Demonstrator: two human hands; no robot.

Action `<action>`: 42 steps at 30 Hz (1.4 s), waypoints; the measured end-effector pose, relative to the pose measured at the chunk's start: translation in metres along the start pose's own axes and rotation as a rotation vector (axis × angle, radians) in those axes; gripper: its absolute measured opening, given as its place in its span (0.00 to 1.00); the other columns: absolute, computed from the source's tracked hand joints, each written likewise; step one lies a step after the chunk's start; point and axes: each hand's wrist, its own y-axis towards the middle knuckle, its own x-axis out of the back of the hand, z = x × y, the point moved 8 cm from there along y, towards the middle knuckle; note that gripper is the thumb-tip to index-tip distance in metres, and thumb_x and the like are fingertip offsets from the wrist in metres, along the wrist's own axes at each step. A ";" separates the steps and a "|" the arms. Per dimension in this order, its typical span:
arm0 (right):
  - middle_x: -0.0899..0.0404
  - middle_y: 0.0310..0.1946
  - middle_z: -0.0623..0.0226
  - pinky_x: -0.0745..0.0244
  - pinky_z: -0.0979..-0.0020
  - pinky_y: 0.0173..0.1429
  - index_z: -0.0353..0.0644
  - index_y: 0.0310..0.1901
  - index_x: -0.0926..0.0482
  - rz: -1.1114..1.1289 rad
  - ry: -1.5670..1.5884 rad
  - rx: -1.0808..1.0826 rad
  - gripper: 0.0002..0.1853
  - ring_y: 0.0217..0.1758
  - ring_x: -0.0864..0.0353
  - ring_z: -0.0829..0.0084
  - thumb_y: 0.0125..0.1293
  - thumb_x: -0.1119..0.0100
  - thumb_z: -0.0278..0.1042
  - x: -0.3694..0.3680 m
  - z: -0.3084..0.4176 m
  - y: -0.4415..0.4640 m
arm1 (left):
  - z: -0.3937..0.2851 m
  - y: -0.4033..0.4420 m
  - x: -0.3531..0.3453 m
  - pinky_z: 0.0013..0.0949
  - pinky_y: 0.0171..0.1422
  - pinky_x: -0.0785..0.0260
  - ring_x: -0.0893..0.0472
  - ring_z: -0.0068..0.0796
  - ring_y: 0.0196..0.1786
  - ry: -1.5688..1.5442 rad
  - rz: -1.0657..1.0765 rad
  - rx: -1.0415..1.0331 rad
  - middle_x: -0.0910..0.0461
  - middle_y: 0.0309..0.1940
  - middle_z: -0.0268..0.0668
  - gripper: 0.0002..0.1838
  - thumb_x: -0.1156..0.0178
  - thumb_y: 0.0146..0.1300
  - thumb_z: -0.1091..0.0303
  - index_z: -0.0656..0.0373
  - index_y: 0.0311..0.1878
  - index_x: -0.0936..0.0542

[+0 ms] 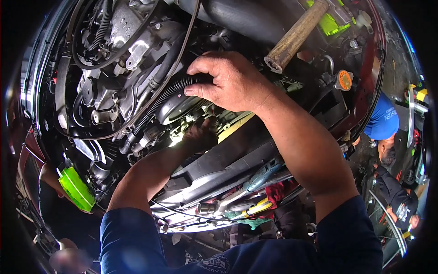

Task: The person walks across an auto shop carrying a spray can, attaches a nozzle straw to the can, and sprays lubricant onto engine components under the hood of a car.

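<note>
My right hand (232, 82) is over the middle of the engine bay, thumb and forefinger curled round a black corrugated hose (159, 102). Its other fingers are hidden behind the palm. Below it, my left hand (203, 132) reaches down into the shaded gap between the engine (132, 41) and the front panel (246, 141); its fingertips are lost in shadow. A round black pulley-like part (175, 109) lies just beneath the hose, between the hands. Bright light falls on metal parts next to my left hand.
A worn wooden handle (296, 36) lies across the upper right, near an orange-topped radiator cap (344, 81). A bright green lamp-like box (76, 189) is at left. Tools, including a yellow-handled one (258, 208), lie along the front edge. Other people (383, 118) are at right.
</note>
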 end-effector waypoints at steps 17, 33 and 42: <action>0.16 0.36 0.58 0.20 0.65 0.45 0.38 0.40 0.18 -0.077 -0.031 0.106 0.17 0.40 0.14 0.57 0.55 0.23 0.39 0.002 0.004 -0.001 | -0.015 0.000 -0.002 0.59 0.52 0.31 0.25 0.44 0.48 -0.184 0.122 -0.163 0.23 0.30 0.38 0.05 0.37 0.45 0.65 0.55 0.22 0.17; 0.15 0.37 0.57 0.19 0.65 0.45 0.37 0.41 0.18 -0.055 -0.016 0.104 0.17 0.40 0.14 0.57 0.55 0.23 0.38 0.002 0.004 0.000 | -0.016 -0.006 -0.001 0.71 0.56 0.32 0.27 0.51 0.52 -0.175 -0.090 -0.119 0.22 0.33 0.45 0.08 0.39 0.53 0.64 0.55 0.22 0.18; 0.15 0.38 0.58 0.19 0.64 0.46 0.38 0.42 0.17 -0.058 -0.019 0.102 0.17 0.41 0.14 0.57 0.56 0.24 0.38 0.003 0.004 -0.001 | -0.024 -0.017 -0.027 0.74 0.57 0.32 0.25 0.54 0.52 -0.081 -0.034 -0.206 0.22 0.33 0.48 0.11 0.41 0.57 0.61 0.57 0.26 0.17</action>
